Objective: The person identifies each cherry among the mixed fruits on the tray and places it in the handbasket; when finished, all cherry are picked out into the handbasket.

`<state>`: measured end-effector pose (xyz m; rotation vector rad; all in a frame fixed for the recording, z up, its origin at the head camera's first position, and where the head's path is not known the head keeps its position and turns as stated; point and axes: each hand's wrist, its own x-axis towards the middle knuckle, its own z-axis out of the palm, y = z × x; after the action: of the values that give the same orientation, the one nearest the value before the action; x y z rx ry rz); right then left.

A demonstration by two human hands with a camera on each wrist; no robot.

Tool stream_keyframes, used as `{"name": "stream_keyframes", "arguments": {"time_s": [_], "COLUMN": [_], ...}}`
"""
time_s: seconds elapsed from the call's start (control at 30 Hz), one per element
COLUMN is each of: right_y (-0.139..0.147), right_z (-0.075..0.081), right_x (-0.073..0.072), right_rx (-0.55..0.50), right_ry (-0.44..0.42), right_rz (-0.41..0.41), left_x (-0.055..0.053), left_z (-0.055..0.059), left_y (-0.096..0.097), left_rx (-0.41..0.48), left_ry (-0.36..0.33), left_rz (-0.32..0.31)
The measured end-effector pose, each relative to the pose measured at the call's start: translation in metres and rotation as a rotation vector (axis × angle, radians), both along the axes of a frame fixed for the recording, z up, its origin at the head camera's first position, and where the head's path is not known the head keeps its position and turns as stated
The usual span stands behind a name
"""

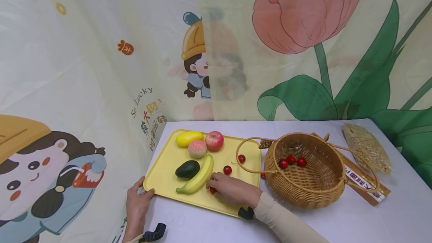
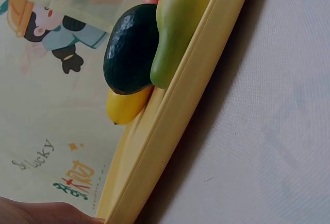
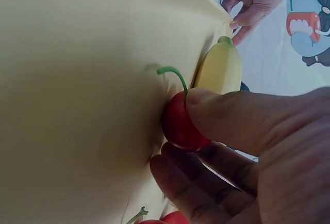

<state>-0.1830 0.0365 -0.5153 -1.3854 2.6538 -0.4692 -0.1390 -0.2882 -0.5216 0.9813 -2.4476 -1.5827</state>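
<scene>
I am pinching a cherry (image 3: 180,126) on the tray (image 1: 162,177) with my right hand (image 1: 231,190); small, light, smooth, best taken by its body. My left hand (image 1: 136,205) is gripping the tray's near-left corner.

Worktop (image 1: 337,220) is white, backed by printed cartoon and tulip curtains (image 1: 84,66). Sitting together: yellow mango (image 1: 189,138), peach (image 1: 197,148), red apple (image 1: 214,140) at the back; avocado (image 1: 187,169) touching the banana (image 1: 199,176) in front of them; two loose cherries (image 1: 241,158) to their right. Wicker basket (image 1: 303,186) just right of that with three cherries (image 1: 291,159) inside, a flat printed packet (image 1: 362,183) partly under its right side, and a clear bag of grain (image 1: 366,147) at the far right corner.
</scene>
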Motion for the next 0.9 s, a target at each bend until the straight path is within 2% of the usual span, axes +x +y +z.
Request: {"name": "stream_keyframes", "arguments": {"time_s": [0.13,0.53,0.7,0.9], "right_y": [0.001,0.011,0.021,0.035], "right_z": [0.0,0.007,0.007,0.009], "right_x": [0.001,0.007,0.009,0.012], "right_rx": [-0.009,-0.006,-0.036,-0.083], "right_ry": [-0.013,-0.038,-0.043,-0.112], "right_rz": [-0.004,-0.035,-0.041,-0.065], "left_x": [0.0,-0.001,0.0,0.001], "left_z": [0.001,0.0,0.0,0.003], "left_y": [0.0,0.001,0.0,0.0], "left_rx": [-0.004,0.0,0.007,0.008], "left_ry": [0.004,0.004,0.007,0.009], "left_rz": [-0.011,0.005,-0.002,-0.007]}}
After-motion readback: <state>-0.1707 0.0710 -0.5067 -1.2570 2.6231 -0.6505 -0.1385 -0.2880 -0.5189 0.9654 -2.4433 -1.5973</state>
